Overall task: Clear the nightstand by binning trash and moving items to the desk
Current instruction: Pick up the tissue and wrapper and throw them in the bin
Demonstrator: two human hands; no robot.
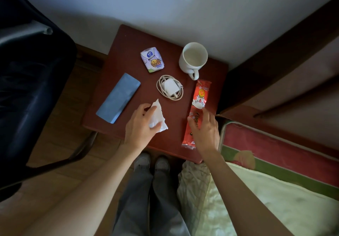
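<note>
Partly hidden tissue (157,115) pinched by left hand (140,125), right hand (204,128) spread over wrapper (198,105)

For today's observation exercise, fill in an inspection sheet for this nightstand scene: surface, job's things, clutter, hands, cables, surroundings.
Surface: red-brown nightstand.
Job's things: white tissue, red wrapper, white mug, blue case, tissue pack.
Clutter: nothing seen.
Hands: left hand closing on the tissue; right hand open over the wrapper.
Cables: cord coiled around white charger.
Surroundings: black chair left, bed right.
</note>
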